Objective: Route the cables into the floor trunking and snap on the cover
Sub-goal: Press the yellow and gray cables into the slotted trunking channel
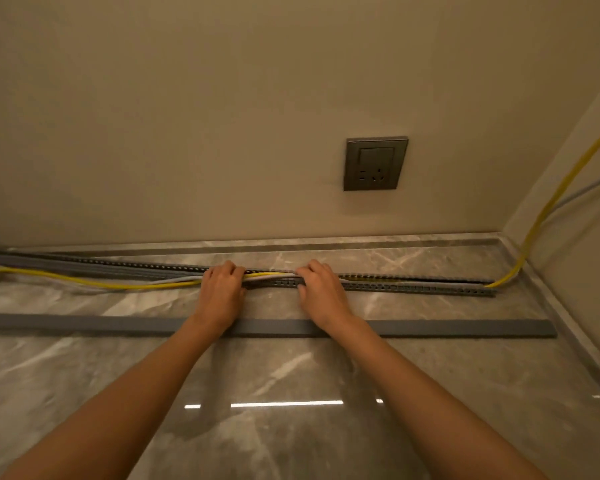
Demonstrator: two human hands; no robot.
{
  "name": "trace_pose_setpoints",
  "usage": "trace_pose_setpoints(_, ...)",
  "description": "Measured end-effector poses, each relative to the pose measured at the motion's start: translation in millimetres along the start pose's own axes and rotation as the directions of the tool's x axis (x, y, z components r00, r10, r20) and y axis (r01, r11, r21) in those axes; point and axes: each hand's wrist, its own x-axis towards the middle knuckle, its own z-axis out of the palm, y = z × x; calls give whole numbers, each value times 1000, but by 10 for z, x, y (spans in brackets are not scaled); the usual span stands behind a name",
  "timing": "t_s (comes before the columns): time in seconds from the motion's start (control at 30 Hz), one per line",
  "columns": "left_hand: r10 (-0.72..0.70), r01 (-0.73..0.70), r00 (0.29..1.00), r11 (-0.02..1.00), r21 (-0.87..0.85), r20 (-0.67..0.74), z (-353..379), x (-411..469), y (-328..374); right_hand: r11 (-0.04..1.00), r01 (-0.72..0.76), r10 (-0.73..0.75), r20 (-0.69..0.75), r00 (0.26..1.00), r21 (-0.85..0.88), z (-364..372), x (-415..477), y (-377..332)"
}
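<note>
Fingertips of left hand [222, 292] and right hand [321, 296] were hidden, curled over the trunking [413, 288]; pinching or pressing could not be told. Yellow cable [552, 201] and grey cable [582, 192] were covered under both hands and cut off at right edge. Cover strip [84, 323] and trunking were cut off at left edge.

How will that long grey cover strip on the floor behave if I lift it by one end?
The cover strip is long, thin and flat, so it will probably sag if lifted by one end. It looks like light plastic, likely easy to carry. On the glossy floor it may slide when pushed.
</note>
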Motion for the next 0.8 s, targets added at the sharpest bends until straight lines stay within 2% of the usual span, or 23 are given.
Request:
trace_pose_setpoints(0.07, 18, -17, 1000, 999, 33, -9, 15, -16, -313, 1000, 2, -1, 11, 1000, -6, 144, 120, -281)
trace_pose_setpoints(0.2, 113, -108, 992, 991, 84, -56, 17, -22, -613, 999, -29, 29, 5, 1000, -42, 355, 254, -497)
trace_pose_setpoints(0.27, 115, -109, 991, 990, 85, -69, 33, -5, -711, 997, -57, 57, -9, 998, -43, 402, 283, -546)
trace_pose_setpoints(0.33, 124, -121, 992, 989, 79, -30, 29, 12, -873, 994, -106, 104, -40, 994, -34, 478, 318, -596)
trace_pose_setpoints(0.5, 282, -283, 959, 953, 112, 20, -45, 48, -1049, 983, -179, 174, -110, 979, -35, 519, 302, -718)
trace_pose_setpoints(0.6, 356, -360, 932, 930, 76, 62, -173, 47, -1050, 972, -228, 223, -95, 970, -49, 518, 300, -780)
trace_pose_setpoints(0.8, 329, -330, 941, 944, 0, 79, -189, 169, -1085, 968, -237, 226, -130, 966, -80, 578, 216, -832)
